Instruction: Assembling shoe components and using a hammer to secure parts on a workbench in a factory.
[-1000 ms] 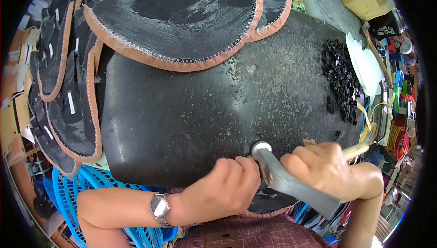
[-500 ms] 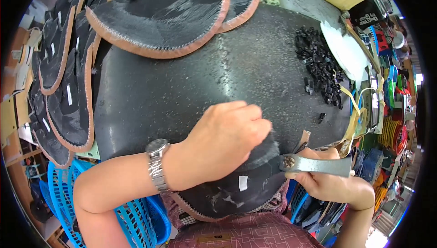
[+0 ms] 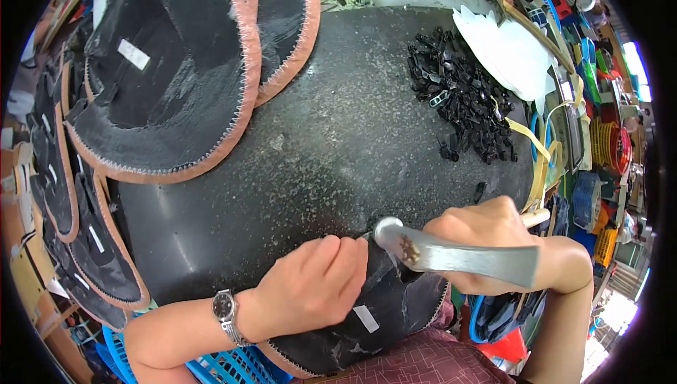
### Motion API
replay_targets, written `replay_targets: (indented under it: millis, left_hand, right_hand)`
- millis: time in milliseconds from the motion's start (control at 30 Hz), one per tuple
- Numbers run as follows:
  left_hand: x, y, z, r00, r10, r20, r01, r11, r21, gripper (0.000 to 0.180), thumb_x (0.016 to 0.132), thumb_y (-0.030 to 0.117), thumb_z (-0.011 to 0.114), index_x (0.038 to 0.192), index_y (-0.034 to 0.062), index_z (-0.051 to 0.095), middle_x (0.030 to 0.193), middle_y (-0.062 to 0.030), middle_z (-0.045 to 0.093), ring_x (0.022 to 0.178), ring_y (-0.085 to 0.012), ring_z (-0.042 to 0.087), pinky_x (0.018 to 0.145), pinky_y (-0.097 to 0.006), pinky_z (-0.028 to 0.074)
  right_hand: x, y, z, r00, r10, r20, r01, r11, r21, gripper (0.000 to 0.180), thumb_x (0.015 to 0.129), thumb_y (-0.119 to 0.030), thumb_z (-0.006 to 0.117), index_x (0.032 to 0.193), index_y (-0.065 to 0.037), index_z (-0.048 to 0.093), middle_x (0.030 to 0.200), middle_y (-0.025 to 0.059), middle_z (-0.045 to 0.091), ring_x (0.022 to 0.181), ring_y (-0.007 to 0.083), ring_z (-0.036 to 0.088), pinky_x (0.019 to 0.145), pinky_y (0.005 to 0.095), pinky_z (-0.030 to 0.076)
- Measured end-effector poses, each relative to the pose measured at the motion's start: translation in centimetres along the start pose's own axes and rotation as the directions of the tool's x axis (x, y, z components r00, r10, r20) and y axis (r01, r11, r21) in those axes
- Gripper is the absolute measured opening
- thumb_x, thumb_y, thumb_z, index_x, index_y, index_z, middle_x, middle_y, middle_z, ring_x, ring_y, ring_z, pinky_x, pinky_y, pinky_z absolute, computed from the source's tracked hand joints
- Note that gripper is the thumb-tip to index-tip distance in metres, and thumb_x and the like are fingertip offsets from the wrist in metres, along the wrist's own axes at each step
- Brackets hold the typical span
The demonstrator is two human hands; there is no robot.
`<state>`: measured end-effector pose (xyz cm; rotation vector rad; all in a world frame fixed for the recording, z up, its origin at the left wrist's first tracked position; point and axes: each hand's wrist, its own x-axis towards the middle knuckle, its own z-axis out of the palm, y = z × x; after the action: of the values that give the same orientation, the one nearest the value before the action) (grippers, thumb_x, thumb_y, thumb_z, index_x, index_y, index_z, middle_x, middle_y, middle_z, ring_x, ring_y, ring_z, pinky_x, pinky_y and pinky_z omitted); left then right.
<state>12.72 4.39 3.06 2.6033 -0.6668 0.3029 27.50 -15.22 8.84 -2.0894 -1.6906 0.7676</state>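
Observation:
A hammer (image 3: 479,261) with a grey metal head and light wooden handle is gripped in my right hand (image 3: 486,232). Its round face is down at the upper end of a black piece with brown stitched edging (image 3: 384,345), which hangs over the near side of the black worktop (image 3: 282,193). My left hand (image 3: 307,289) is closed on that piece, its fingertips close beside the hammer face. What lies right under the hammer face is hidden. A white label shows on the black piece.
Similar black pieces with brown edging (image 3: 176,102) lie stacked at the left. A heap of small black plastic clips (image 3: 458,95) sits at the right, beside a white sheet (image 3: 508,56) and yellow straps (image 3: 539,148). Blue baskets (image 3: 229,366) stand below the worktop.
The hammer head has swung left and onto the piece near my left hand. My left hand has come down and slightly left. The view has also shifted.

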Motion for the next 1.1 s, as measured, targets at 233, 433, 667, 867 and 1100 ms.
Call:
replay_targets:
  millis: [233, 433, 667, 867, 1100]
  left_hand:
    - [0.5, 0.0, -0.1, 0.979, 0.174, 0.108, -0.198, 0.942, 0.27, 0.029, 0.078, 0.01, 0.058, 0.092, -0.0149, 0.062, 0.088, -0.0174, 0.06, 0.075, -0.0245, 0.058, 0.064, -0.028, 0.048]
    - [0.2, -1.4, -0.8, 0.928, -0.338, 0.155, 0.371, 0.84, -0.395, 0.024, 0.073, 0.011, 0.066, 0.095, 0.0015, 0.066, 0.077, -0.0085, 0.058, 0.066, -0.0233, 0.06, 0.053, -0.032, 0.049]
    - [-0.9, 0.0, -0.5, 0.986, 0.163, 0.026, -0.163, 0.94, 0.301, 0.015, 0.076, 0.009, 0.063, 0.085, -0.0021, 0.066, 0.074, -0.005, 0.057, 0.064, -0.0156, 0.052, 0.052, -0.025, 0.036]
    - [-0.4, -0.3, -1.4, 0.997, -0.055, 0.046, 0.057, 0.997, -0.048, 0.01, 0.067, 0.01, 0.063, 0.074, 0.0038, 0.059, 0.068, -0.003, 0.046, 0.063, -0.0165, 0.048, 0.052, -0.025, 0.037]
    - [-2.5, -0.7, -1.5, 0.952, 0.282, 0.117, -0.304, 0.903, 0.303, 0.023, 0.075, 0.014, 0.056, 0.085, -0.0036, 0.066, 0.081, -0.009, 0.062, 0.071, -0.0188, 0.053, 0.061, -0.028, 0.04]
  right_hand:
    - [1.5, 0.7, -1.3, 0.989, -0.139, -0.057, 0.135, 0.988, -0.068, 0.024, 0.069, -0.017, 0.06, 0.083, -0.004, 0.046, 0.064, 0.0027, 0.044, 0.051, 0.0185, 0.057, 0.04, 0.0323, 0.045]
    - [0.8, 0.3, 0.4, 0.995, -0.103, -0.017, 0.097, 0.974, -0.205, 0.023, 0.069, -0.017, 0.06, 0.083, -0.005, 0.046, 0.064, 0.0018, 0.044, 0.05, 0.017, 0.055, 0.038, 0.032, 0.044]
    - [1.5, 0.4, -0.3, 0.989, -0.148, -0.007, 0.147, 0.988, -0.053, 0.026, 0.07, -0.016, 0.06, 0.09, -0.004, 0.049, 0.064, 0.0018, 0.043, 0.051, 0.017, 0.056, 0.04, 0.032, 0.044]
    - [1.4, -0.8, 0.0, 0.991, -0.116, 0.063, 0.121, 0.988, -0.093, 0.026, 0.068, -0.018, 0.061, 0.086, -0.004, 0.049, 0.063, 0.0022, 0.042, 0.05, 0.0171, 0.055, 0.039, 0.0327, 0.045]
    - [2.7, -1.2, -0.1, 0.985, -0.157, 0.074, 0.162, 0.985, -0.062, 0.024, 0.066, -0.018, 0.06, 0.081, -0.005, 0.048, 0.063, 0.0023, 0.043, 0.05, 0.016, 0.055, 0.038, 0.0317, 0.044]
